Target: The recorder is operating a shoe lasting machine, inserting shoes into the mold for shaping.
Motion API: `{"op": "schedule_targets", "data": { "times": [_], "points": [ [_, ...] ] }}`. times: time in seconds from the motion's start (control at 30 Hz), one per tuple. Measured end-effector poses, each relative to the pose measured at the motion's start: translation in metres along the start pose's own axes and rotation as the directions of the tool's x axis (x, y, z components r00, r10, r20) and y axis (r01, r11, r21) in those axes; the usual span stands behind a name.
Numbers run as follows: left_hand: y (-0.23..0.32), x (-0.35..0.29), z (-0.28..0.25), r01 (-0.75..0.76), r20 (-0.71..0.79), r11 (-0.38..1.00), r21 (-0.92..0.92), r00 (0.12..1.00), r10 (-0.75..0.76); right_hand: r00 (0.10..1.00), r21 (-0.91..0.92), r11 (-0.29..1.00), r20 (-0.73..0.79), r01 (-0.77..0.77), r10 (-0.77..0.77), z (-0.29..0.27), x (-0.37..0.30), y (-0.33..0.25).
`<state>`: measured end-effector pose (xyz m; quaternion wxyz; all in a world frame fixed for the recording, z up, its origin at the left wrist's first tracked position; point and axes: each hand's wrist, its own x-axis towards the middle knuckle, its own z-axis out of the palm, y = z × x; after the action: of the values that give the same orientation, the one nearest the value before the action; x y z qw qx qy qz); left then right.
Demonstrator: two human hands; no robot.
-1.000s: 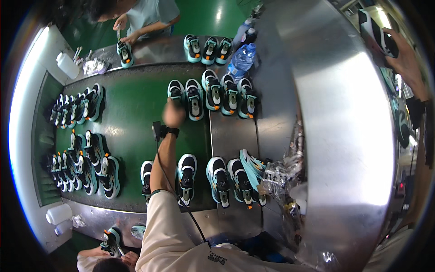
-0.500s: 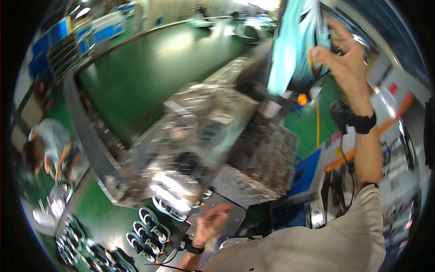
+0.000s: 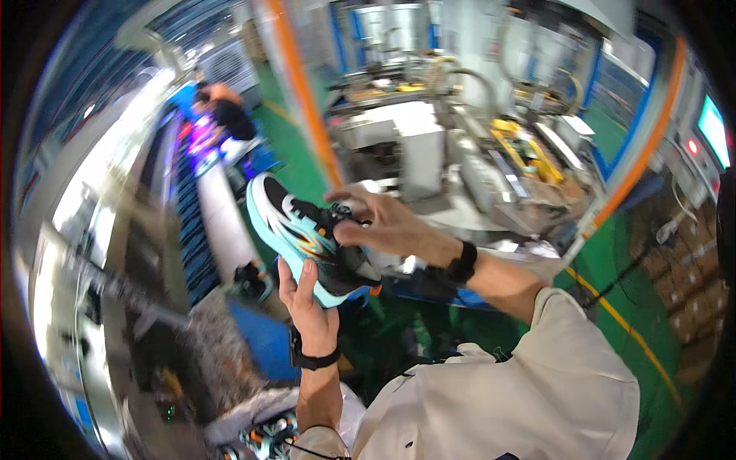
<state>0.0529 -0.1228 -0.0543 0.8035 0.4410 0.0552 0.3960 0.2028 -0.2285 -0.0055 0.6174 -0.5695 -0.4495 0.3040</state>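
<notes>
A sneaker (image 3: 300,231) with a black, white and teal upper and a thick light-teal sole is held up in front of me, tilted, its toe toward the upper left. Against the side of the sole, near the heel half, my left hand (image 3: 310,308) grips it with thumb and fingers. Around the lace and collar area is my right hand (image 3: 387,224), its fingers bent over the black laces and slightly blurred. The inside of the shoe is partly hidden by the right hand. Both wrists wear black bands.
At the upper left, a person (image 3: 228,115) stands by a purple-lit conveyor line (image 3: 222,207). Another shoe (image 3: 251,280) lies near its close end. Ahead, machinery surrounds a yellow tray (image 3: 529,149). Orange posts (image 3: 307,107) flank it. Several shoes (image 3: 268,437) sit at lower left.
My view has swung from the green belt to the machinery. The sneaker, formerly raised in my right hand at the upper right, is now lower and central; my left hand has come onto it.
</notes>
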Motion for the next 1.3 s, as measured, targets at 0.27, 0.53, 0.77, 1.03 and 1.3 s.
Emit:
{"op": "schedule_targets", "data": {
  "times": [0.27,0.53,0.77,1.03,1.3],
  "points": [
    [-0.260,0.027,0.204,0.499,0.187,0.833,0.241,0.818,-0.544,0.648,0.078,0.993,-0.762,0.087,0.003,-0.251,-0.156,0.115],
    [-0.520,0.191,0.243,0.064,0.286,0.719,0.692,0.890,-0.355,0.301,-0.094,0.992,-0.951,-0.080,-0.065,-0.394,-0.227,0.106],
    [-0.641,0.260,0.313,-0.002,0.088,0.191,0.982,0.894,-0.440,0.044,-0.076,0.949,-0.997,-0.307,-0.065,-0.442,-0.260,0.086],
    [-0.573,0.273,0.282,0.699,0.023,0.635,0.329,0.666,-0.746,0.226,-0.180,0.792,-0.973,-0.584,-0.055,-0.561,-0.164,0.086],
    [-0.316,0.180,0.194,0.766,0.110,0.594,0.248,0.586,-0.802,0.333,-0.213,0.365,-0.892,-0.906,0.307,-0.601,0.034,0.184]
  ]
}}
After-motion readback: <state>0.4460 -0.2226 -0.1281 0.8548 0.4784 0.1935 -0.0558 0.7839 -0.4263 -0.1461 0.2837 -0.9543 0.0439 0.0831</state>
